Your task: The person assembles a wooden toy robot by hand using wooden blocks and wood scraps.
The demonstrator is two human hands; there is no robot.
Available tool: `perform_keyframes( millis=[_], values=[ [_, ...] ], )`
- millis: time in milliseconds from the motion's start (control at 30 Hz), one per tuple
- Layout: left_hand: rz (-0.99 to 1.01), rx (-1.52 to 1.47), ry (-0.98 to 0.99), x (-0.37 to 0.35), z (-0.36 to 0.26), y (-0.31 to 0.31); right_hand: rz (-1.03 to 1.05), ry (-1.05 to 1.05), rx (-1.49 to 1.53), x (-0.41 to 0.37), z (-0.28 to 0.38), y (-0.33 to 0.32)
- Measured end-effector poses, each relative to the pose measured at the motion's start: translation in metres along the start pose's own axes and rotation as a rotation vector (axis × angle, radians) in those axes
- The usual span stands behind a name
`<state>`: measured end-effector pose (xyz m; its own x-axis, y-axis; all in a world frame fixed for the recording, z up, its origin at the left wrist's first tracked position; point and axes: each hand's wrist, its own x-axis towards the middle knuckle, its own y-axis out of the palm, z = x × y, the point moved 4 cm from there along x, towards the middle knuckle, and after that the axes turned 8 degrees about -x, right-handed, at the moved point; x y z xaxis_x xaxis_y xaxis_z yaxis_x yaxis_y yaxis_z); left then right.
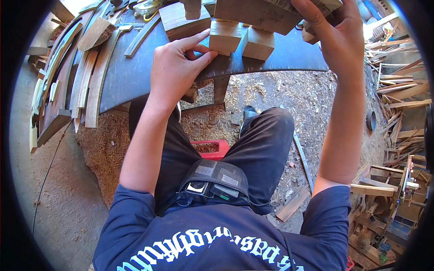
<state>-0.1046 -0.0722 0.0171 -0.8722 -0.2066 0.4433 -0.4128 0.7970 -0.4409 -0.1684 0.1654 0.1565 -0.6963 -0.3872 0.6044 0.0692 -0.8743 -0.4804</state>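
Note:
My left hand (pixel 176 67) reaches over the front edge of the dark table. Its thumb and index finger close on the left side of a small pale wooden block (pixel 224 37). A second wooden block (pixel 258 44) stands just to the right. Above both blocks lies a large wooden piece (pixel 257 16), cut off by the top of the view. My right hand (pixel 339 34) grips the right end of this piece, thumb in front; its other fingers are partly hidden. Behind my left hand sits another wooden block (pixel 184 20).
Curved wooden strips (pixel 92 83) and an angled wooden offcut (pixel 96 34) lie on the left of the table (pixel 131 77). A red stool (pixel 211 148) shows between my legs. Shavings cover the floor (pixel 271 92); scrap wood (pixel 407 90) is heaped at right.

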Motion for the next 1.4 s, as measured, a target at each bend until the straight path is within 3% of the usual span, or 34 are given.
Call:
perform_keyframes(
  millis=[367, 500, 633, 967, 1067, 1267, 1367, 1400],
  values=[
    [-0.085, 0.172, 0.061, -0.002, -0.015, 0.006, -0.009, -0.079, 0.149, 0.005, -0.015, 0.011],
    [-0.114, 0.212, 0.111, -0.003, -0.02, 0.007, 0.015, 0.105, -0.047, 0.0, 0.014, 0.002],
    [-0.1, 0.196, 0.121, -0.003, -0.02, 0.007, -0.049, -0.113, -0.308, 0.0, 0.003, 0.002],
    [-0.039, 0.187, -0.034, -0.001, -0.022, 0.008, -0.03, -0.047, -0.29, 0.002, 0.01, 0.002],
    [-0.091, 0.264, 0.044, -0.001, -0.023, 0.011, -0.037, -0.051, -0.252, 0.002, 0.01, 0.004],
    [-0.027, 0.262, -0.027, 0.001, -0.023, 0.009, 0.026, 0.004, -0.276, 0.003, 0.004, -0.002],
    [-0.113, 0.241, 0.125, 0.009, -0.015, 0.007, 0.057, -0.017, -0.268, 0.005, 0.0, -0.004],
    [-0.051, 0.186, 0.158, 0.018, -0.011, 0.006, 0.068, -0.029, -0.267, 0.005, 0.0, -0.005]
  ],
)
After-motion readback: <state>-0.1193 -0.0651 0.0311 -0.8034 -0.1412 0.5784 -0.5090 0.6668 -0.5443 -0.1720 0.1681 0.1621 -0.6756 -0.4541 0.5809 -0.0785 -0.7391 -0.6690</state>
